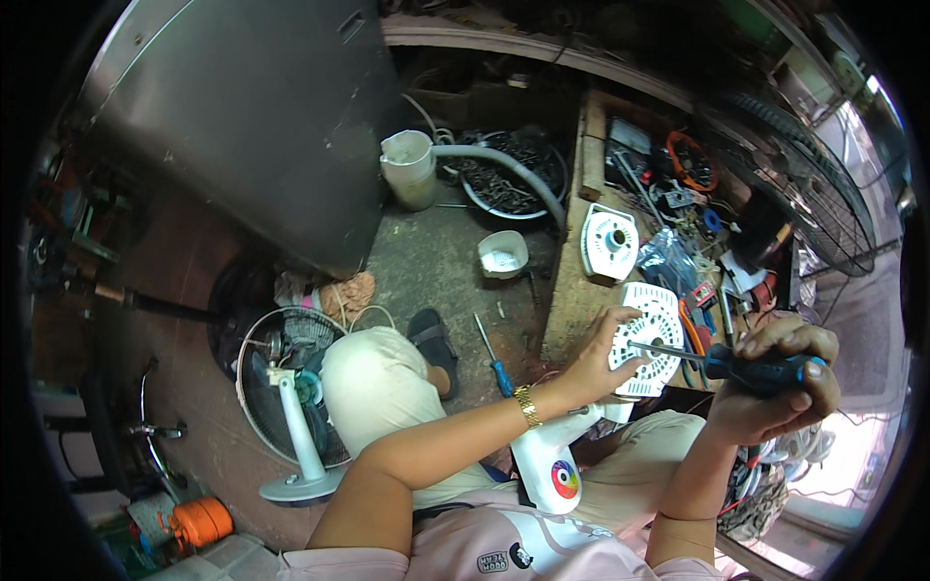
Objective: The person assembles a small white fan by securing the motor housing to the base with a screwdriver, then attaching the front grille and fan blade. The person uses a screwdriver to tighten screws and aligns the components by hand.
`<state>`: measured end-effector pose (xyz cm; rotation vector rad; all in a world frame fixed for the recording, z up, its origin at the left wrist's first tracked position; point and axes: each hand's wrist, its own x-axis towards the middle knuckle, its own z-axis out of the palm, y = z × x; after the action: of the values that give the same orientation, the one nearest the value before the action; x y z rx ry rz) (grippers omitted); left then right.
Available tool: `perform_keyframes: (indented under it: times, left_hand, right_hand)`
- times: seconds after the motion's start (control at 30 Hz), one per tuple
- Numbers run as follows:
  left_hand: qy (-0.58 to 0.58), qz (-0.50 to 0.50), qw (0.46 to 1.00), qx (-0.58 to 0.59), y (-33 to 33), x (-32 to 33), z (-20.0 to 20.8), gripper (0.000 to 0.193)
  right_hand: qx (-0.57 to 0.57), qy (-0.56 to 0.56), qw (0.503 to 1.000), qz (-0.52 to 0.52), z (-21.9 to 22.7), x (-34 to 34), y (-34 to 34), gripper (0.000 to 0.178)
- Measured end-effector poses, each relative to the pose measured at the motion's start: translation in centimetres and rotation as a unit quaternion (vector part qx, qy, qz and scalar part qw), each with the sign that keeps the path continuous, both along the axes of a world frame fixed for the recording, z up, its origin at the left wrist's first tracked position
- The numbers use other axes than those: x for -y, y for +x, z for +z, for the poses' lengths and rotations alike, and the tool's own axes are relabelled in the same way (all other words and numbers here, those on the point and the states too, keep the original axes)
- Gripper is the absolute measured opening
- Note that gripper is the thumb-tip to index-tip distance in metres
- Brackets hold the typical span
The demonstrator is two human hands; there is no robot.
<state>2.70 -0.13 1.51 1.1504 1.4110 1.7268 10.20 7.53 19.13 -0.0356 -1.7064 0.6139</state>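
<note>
Left hand (593, 360) gripped white vented fan motor cover (651, 339) over lap. Right hand (775, 380) clenched blue-handled screwdriver (722, 360), tip at cover. Screw-driving stage, apparently; next move needed steady tip alignment.

Daylight from the right, blown out to pink-white glare at lower right edge. Left side and top dim, shadowy, detail lost. Centre sharp enough; right hand (775, 373) and workbench (567, 290) well lit. Strong fisheye bending, black vignette around rim, slight edge softness.
</note>
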Motion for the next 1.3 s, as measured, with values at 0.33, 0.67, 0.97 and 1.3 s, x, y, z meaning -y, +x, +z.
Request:
perform_keyframes:
  times: [0.33, 0.67, 0.97, 1.3]
  left_hand:
    - [-0.005, 0.008, 0.999, -0.035, -0.2, 0.3, 0.8, 0.059]
    - [-0.011, -0.003, 1.0, -0.004, -0.2, 0.3, 0.6, 0.057]
    - [-0.014, 0.003, 0.999, -0.028, -0.4, 0.4, 1.2, 0.057]
    - [-0.012, -0.003, 1.0, -0.002, -0.3, 0.4, 0.9, 0.057]
  right_hand:
    - [0.009, -0.007, 1.0, 0.003, 0.0, 0.2, 0.4, 0.033]
    - [0.008, 0.012, 1.0, -0.028, 0.1, 0.1, -0.1, 0.037]
    - [0.008, 0.01, 1.0, -0.013, 0.1, 0.2, -0.2, 0.037]
    - [0.012, 0.005, 1.0, -0.004, 0.1, 0.1, -0.1, 0.036]
